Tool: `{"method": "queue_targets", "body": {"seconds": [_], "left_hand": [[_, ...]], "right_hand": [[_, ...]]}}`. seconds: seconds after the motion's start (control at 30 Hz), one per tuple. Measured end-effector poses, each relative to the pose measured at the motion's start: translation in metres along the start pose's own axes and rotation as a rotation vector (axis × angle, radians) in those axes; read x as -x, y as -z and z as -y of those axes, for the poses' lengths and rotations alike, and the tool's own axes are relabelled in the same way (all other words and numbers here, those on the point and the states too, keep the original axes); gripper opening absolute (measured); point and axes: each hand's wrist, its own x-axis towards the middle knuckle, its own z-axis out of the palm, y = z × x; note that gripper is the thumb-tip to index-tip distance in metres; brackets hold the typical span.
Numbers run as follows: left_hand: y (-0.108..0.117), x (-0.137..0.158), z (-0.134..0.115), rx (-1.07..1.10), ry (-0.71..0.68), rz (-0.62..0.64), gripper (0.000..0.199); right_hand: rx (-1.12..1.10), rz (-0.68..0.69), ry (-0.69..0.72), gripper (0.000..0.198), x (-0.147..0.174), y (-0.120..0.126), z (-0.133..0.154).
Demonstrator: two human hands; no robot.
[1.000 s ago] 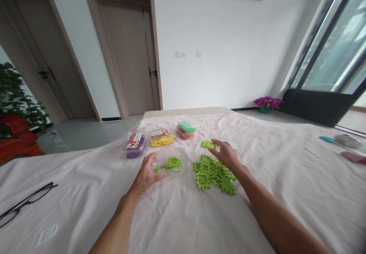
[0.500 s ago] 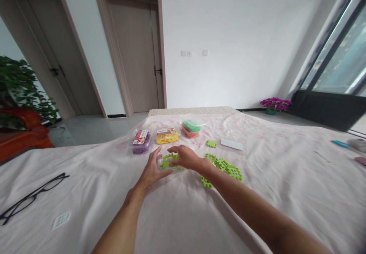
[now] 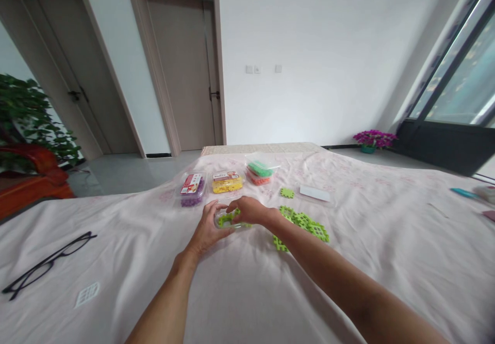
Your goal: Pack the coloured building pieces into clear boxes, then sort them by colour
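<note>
A clear plastic box (image 3: 236, 228) with light-green notched plastic building pieces (image 3: 225, 220) inside lies on the cloth in front of me. My left hand (image 3: 206, 232) wraps the box's left side, thumb along the near edge and fingers at the far rim. Reaching in from the right, my right hand (image 3: 250, 212) has its fingers curled down over a green piece in the box; its fingertips are partly hidden. A loose pile of the same green pieces (image 3: 303, 221) spreads to the right, partly behind my right forearm. One single green piece (image 3: 286, 193) lies beyond the pile.
Farther back stand clear boxes of purple pieces (image 3: 192, 192), yellow pieces (image 3: 227, 182), and green and orange pieces (image 3: 260, 173). A clear lid with a white label (image 3: 314, 194) lies right of them. Black eyeglasses (image 3: 50, 264) and a pale tag (image 3: 87, 295) rest at left.
My right fingers have dipped slightly lower into the box, and the left fingers have drawn in closer at its rim. The view has tilted a little.
</note>
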Motion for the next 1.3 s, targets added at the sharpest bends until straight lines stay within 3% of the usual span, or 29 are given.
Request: {"method": "queue_targets", "body": {"seconds": [0.1, 0.2, 0.3, 0.33, 0.4, 0.47, 0.57, 0.73, 0.83, 0.9, 1.0, 1.07, 1.13, 1.3], "left_hand": [[0.001, 0.001, -0.002, -0.014, 0.014, 0.014, 0.058], [0.002, 0.001, -0.001, 0.006, 0.001, -0.003, 0.059], [0.002, 0.002, 0.002, 0.01, -0.019, -0.025, 0.059], [0.002, 0.002, 0.004, 0.011, -0.026, -0.031, 0.059], [0.001, 0.001, 0.006, 0.022, -0.039, -0.034, 0.059], [0.0, 0.001, 0.008, 0.038, -0.044, -0.026, 0.06], [0.0, 0.0, 0.01, 0.058, -0.037, -0.016, 0.061], [0.0, 0.001, 0.011, 0.094, -0.02, -0.005, 0.064], [0.0, 0.001, 0.008, 0.095, -0.04, -0.013, 0.064], [0.001, 0.001, 0.006, 0.084, -0.055, -0.02, 0.063], [0.002, 0.001, 0.004, 0.064, -0.034, -0.021, 0.063], [0.003, 0.001, 0.002, 0.054, -0.012, -0.021, 0.064], [0.004, 0.001, 0.0, 0.056, -0.002, -0.025, 0.064], [0.004, 0.001, -0.003, 0.087, -0.001, -0.041, 0.065]], "right_hand": [[-0.093, -0.051, 0.048, 0.03, 0.002, 0.003, -0.004], [-0.231, -0.307, 0.066, 0.025, 0.006, 0.011, -0.026], [-0.157, -0.515, -0.165, 0.027, 0.016, 0.026, -0.065], [-0.062, -0.524, -0.301, 0.03, 0.021, 0.031, -0.08], [0.175, -0.39, -0.57, 0.04, 0.036, 0.04, -0.109], [0.233, -0.315, -0.667, 0.046, 0.051, 0.044, -0.133], [0.268, -0.224, -0.7, 0.042, 0.066, 0.045, -0.154], [0.315, -0.197, -0.673, 0.038, 0.07, 0.043, -0.16], [0.252, -0.267, -0.622, 0.043, 0.064, 0.045, -0.152], [0.09, -0.377, -0.507, 0.045, 0.057, 0.046, -0.14], [-0.169, -0.47, -0.221, 0.042, 0.044, 0.047, -0.11], [-0.236, -0.454, -0.077, 0.04, 0.037, 0.045, -0.087], [-0.243, -0.423, -0.021, 0.042, 0.032, 0.041, -0.066], [-0.221, -0.299, -0.051, 0.046, 0.033, 0.029, -0.049]]}}
